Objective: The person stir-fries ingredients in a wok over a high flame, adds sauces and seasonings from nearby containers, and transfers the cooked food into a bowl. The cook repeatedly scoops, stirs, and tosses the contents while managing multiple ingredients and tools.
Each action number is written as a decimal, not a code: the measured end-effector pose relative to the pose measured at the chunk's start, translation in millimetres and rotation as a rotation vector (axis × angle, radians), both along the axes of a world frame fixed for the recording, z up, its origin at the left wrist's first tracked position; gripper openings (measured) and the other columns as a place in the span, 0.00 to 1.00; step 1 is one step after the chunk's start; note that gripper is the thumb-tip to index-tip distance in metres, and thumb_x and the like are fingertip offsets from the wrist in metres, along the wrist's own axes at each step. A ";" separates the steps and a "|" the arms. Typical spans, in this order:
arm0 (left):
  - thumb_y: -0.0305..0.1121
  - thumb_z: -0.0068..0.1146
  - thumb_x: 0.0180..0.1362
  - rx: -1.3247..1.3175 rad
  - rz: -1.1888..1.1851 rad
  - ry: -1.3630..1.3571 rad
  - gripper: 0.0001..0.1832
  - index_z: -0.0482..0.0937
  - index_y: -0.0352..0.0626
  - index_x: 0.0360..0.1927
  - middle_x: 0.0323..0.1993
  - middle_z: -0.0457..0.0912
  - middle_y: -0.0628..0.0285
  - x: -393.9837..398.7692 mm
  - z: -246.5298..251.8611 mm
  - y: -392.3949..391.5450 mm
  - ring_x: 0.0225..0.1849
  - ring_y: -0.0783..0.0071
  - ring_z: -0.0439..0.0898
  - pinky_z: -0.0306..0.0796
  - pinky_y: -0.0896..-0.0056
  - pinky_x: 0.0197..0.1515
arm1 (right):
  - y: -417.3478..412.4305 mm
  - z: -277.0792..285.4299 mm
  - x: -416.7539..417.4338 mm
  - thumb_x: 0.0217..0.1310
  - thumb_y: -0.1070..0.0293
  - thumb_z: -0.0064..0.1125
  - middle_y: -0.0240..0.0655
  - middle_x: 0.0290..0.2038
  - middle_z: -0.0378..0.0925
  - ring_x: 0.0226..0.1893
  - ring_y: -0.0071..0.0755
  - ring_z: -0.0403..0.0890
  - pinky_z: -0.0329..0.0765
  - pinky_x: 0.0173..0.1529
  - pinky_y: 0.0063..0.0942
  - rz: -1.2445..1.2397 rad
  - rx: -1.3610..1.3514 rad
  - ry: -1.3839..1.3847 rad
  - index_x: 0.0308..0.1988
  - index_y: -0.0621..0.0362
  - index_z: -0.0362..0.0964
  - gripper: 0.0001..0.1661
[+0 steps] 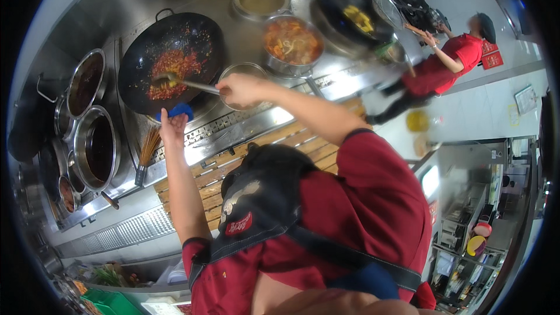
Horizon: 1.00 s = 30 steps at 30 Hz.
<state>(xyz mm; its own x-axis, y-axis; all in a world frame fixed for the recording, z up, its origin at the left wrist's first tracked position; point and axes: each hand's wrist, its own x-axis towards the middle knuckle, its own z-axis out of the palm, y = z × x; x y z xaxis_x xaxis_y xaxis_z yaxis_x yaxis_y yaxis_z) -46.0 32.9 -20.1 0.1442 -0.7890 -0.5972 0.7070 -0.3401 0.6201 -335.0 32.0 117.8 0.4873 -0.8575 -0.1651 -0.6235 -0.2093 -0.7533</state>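
Chopped red chili mixture (175,68) lies in a large black wok (135,74), with bits spread up its far wall. My right hand (243,89) grips the handle of a metal ladle (164,78), whose bowl rests in the chili mixture. At the wok's near rim, my left hand (173,127) holds a folded blue cloth (179,110) against the edge. The cloth hides the part of the rim beneath it. Just beyond my right hand sits a round metal pot (243,68), partly covered by that hand.
A pot of red stew (293,41) and a pot of cloudy liquid (261,0) stand to the right. Left are a pot of dark sauce (99,151) and a bamboo wok brush (148,151). A co-worker (450,59) stands at another wok (334,13) holding yellow food.
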 end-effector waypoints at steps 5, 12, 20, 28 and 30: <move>0.28 0.45 0.57 0.132 0.077 -0.092 0.14 0.66 0.31 0.44 0.41 0.75 0.45 -13.7 -13.0 -52.6 0.42 0.51 0.79 0.77 0.46 0.47 | -40.2 -44.3 1.7 0.55 0.74 0.58 0.38 0.26 0.74 0.17 0.28 0.74 0.70 0.17 0.27 -0.257 0.432 -0.271 0.57 0.63 0.63 0.28; 0.25 0.41 0.54 0.040 0.121 -0.174 0.13 0.71 0.32 0.42 0.40 0.79 0.47 -7.5 -3.7 -22.6 0.40 0.51 0.82 0.79 0.49 0.44 | 16.3 -39.7 57.7 0.53 0.80 0.52 0.39 0.20 0.70 0.11 0.30 0.71 0.68 0.13 0.30 -0.722 1.011 -1.158 0.30 0.65 0.65 0.03; 0.31 0.51 0.58 -0.019 0.100 -0.125 0.11 0.69 0.39 0.42 0.40 0.73 0.52 -12.4 2.2 -32.6 0.44 0.52 0.77 0.77 0.45 0.46 | -17.3 -65.4 45.9 0.53 0.81 0.56 0.41 0.27 0.73 0.16 0.29 0.72 0.66 0.14 0.28 -0.617 0.765 -0.917 0.52 0.58 0.55 0.28; 0.25 0.50 0.52 -0.002 0.186 -0.126 0.09 0.67 0.34 0.36 0.31 0.72 0.53 -41.4 20.6 -24.6 0.32 0.58 0.79 0.79 0.57 0.32 | -68.8 -54.8 17.5 0.60 0.75 0.52 0.36 0.25 0.72 0.15 0.20 0.69 0.64 0.14 0.18 -0.507 0.638 -0.617 0.47 0.67 0.64 0.15; 0.26 0.50 0.52 0.008 0.193 -0.137 0.08 0.68 0.35 0.35 0.30 0.73 0.55 -33.3 15.8 -19.5 0.31 0.61 0.79 0.79 0.61 0.30 | -33.7 -59.7 30.1 0.58 0.76 0.54 0.37 0.25 0.72 0.13 0.23 0.69 0.64 0.13 0.22 -0.518 0.337 -0.330 0.55 0.67 0.59 0.25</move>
<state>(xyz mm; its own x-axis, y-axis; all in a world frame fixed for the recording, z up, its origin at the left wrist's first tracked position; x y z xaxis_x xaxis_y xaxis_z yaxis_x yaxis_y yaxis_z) -79.4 13.4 -4.3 0.3724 -0.7344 -0.5674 0.6686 -0.2117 0.7128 -304.9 -1.7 58.2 0.1003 -0.9209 -0.3767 -0.3078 0.3313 -0.8919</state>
